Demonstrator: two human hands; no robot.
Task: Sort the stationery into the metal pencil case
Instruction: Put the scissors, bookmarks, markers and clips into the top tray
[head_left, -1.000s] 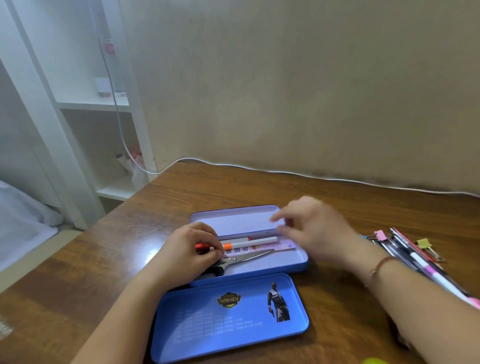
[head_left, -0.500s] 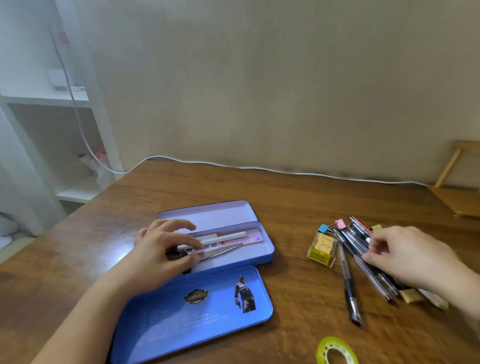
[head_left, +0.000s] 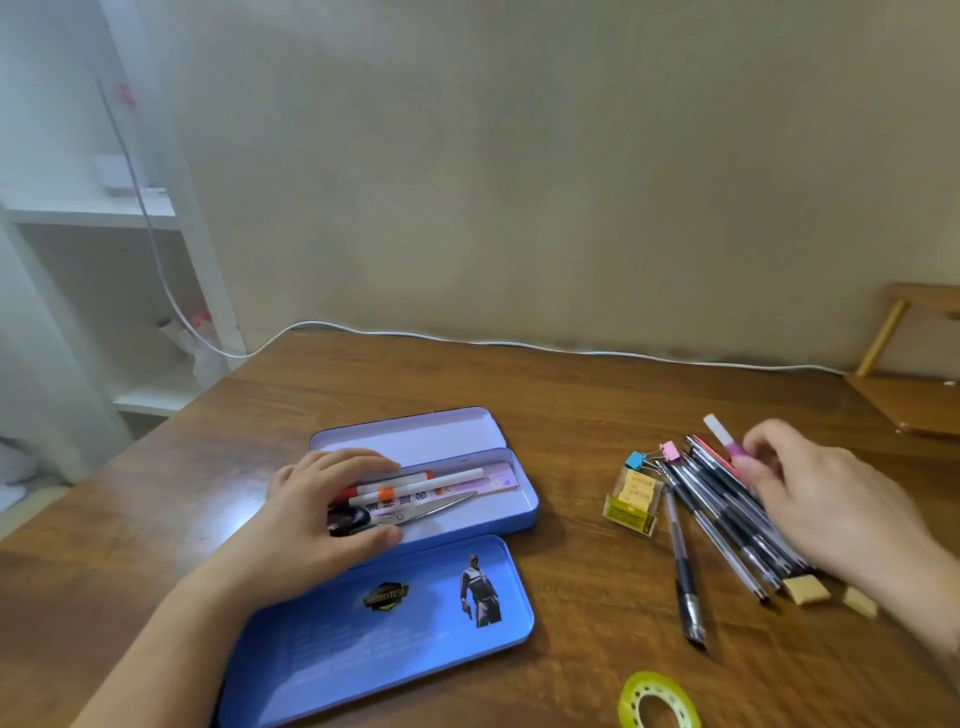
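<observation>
The blue metal pencil case (head_left: 525, 512) lies open at the table's middle, its lid (head_left: 395, 623) flat in front of it. Inside are two white markers (head_left: 436, 479), a ruler (head_left: 491, 484) and scissors (head_left: 441, 506). My left hand (head_left: 317, 514) grips the case's left end, fingers over the markers and thumb on the front wall. To the right lies a pile of pens (head_left: 727, 514). My right hand (head_left: 831, 499) hovers over the pile, pinching a pink-and-white pen (head_left: 723, 435) at its fingertips.
Beside the pile are a blue binder clip (head_left: 636, 460), a pink one (head_left: 670, 449), a staples box (head_left: 634, 499), a lone black pen (head_left: 685, 571) and two erasers (head_left: 805, 590). A tape roll (head_left: 660, 701) sits near the front edge. A white cable (head_left: 571, 349) runs along the wall.
My right hand left the case, went right to the pen pile and took up the pink-and-white pen. My left hand stayed on the case's left end.
</observation>
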